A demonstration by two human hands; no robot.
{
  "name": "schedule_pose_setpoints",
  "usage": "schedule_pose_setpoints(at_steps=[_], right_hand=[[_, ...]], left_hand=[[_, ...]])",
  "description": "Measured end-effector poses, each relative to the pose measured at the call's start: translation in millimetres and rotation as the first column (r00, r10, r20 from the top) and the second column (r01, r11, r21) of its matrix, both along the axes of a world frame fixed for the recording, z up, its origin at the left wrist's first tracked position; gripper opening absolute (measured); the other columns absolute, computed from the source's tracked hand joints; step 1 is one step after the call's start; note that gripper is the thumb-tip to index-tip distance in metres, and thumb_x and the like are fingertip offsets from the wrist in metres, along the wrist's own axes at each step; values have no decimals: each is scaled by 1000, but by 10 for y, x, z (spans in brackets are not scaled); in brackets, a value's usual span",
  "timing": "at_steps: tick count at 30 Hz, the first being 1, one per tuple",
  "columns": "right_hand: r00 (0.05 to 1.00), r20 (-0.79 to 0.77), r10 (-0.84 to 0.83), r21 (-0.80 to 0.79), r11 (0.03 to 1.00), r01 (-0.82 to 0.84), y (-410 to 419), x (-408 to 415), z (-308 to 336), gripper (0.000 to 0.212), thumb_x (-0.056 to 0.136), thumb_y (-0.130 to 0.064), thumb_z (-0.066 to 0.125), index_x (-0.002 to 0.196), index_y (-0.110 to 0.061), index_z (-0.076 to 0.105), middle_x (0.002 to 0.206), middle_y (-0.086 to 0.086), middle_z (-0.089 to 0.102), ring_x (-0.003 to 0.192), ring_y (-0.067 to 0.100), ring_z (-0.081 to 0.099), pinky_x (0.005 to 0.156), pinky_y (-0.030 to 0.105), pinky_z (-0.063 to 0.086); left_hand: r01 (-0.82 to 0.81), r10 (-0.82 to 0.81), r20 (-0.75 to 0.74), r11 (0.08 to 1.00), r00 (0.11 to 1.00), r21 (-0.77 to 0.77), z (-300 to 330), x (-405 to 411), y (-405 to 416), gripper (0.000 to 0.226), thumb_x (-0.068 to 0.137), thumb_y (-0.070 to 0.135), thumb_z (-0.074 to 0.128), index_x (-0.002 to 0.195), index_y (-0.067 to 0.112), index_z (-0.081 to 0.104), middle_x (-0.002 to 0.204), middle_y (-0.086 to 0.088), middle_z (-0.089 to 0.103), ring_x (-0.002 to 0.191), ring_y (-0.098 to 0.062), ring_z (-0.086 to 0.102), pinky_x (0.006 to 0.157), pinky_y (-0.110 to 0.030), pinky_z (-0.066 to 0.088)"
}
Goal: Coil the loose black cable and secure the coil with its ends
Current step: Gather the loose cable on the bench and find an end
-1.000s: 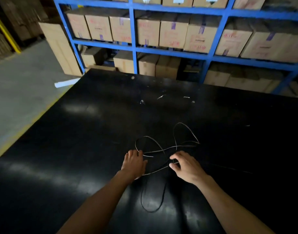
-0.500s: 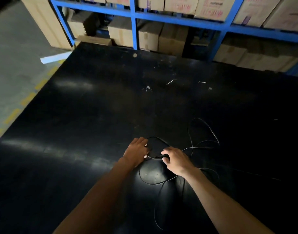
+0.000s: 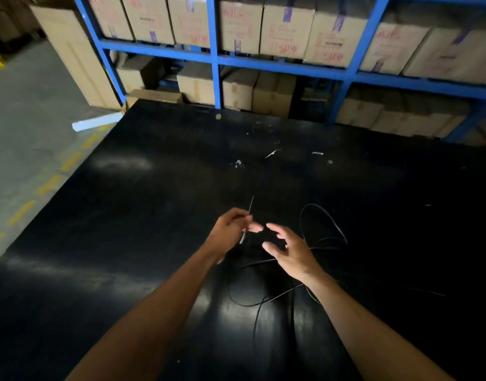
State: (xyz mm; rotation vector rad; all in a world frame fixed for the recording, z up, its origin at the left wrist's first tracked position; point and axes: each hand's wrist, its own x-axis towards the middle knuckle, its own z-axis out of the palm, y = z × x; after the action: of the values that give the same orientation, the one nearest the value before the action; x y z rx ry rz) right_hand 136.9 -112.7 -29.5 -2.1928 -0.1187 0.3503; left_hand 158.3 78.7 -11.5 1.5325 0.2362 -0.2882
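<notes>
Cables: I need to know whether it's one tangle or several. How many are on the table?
1, as far as I can tell. The cable sprawls in loose loops on the table, one end pinched in the left hand. Black on black may hide another.

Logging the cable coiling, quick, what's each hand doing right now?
Left hand: closed, pinching one end of the black cable.
Right hand: open, fingers spread, holding nothing.
</notes>
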Motion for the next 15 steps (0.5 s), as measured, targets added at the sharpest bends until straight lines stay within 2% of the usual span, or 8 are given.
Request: schedule_pose_setpoints(at_steps=[2, 4, 6, 8, 10, 12, 15], right_hand=[[999, 27, 29, 19, 999, -30, -50, -126, 171, 53, 91, -41, 67, 141, -35, 51, 142, -22, 48, 130, 0, 42, 110, 26, 33], [997, 72, 3, 83, 996, -9, -113, -283, 342, 41, 92, -42, 66, 132, -35, 60, 141, -23, 51, 129, -6, 43, 110, 24, 32], [997, 58, -59, 204, 978, 46, -153, -397, 491, 26, 94, -40, 65, 118, -31, 68, 125, -16, 66, 117, -7, 56, 104, 21, 40], [997, 29, -72, 321, 945, 59, -256, -579, 730, 19, 97, -35, 61, 109, -23, 70, 109, -9, 75, 104, -3, 66, 92, 13, 47], [996, 51, -77, 405, 913, 50, -378, -740, 955, 17, 101, -23, 57, 100, -9, 67, 96, 4, 77, 94, 3, 71, 84, 9, 48], [994, 85, -65, 430, 903, 22, -524, -902, 1141, 17, 101, -15, 56, 93, -3, 64, 85, 16, 72, 82, 7, 70, 80, 12, 49], [997, 81, 14, 399, 916, -45, -763, -1125, 1257, 18, 100, -17, 57, 89, -6, 66, 76, 10, 68, 76, 8, 66, 84, 18, 47]], left_hand=[[15, -14, 7, 987, 1000, -159, 212, -53, -204, 14, 100, 18, 54, 108, 9, 60, 106, -9, 78, 111, -21, 69, 100, -34, 46], [42, -31, 46, 961, 998, -273, 460, -135, -405, 18, 100, 19, 50, 110, 8, 61, 116, -6, 75, 124, -21, 61, 109, -40, 38], [46, -27, 59, 929, 998, -368, 652, -187, -545, 19, 101, 18, 47, 107, 6, 61, 122, -5, 73, 125, -17, 59, 107, -36, 38], [80, -51, 79, 903, 996, -423, 864, -305, -690, 17, 102, 18, 44, 105, 8, 57, 126, -4, 71, 126, -16, 56, 107, -35, 34], [126, -94, 93, 881, 991, -456, 1014, -387, -811, 20, 101, 25, 42, 108, 10, 52, 130, -4, 69, 133, -18, 49, 117, -45, 20], [157, -137, 77, 845, 988, -511, 1162, -462, -924, 28, 98, 38, 45, 109, 13, 50, 132, -8, 67, 135, -24, 47, 119, -53, 17], [233, -213, 107, 754, 971, -614, 1402, -607, -1093, 56, 93, 53, 49, 136, 18, 53, 140, -8, 61, 138, -30, 47, 118, -56, 22]])
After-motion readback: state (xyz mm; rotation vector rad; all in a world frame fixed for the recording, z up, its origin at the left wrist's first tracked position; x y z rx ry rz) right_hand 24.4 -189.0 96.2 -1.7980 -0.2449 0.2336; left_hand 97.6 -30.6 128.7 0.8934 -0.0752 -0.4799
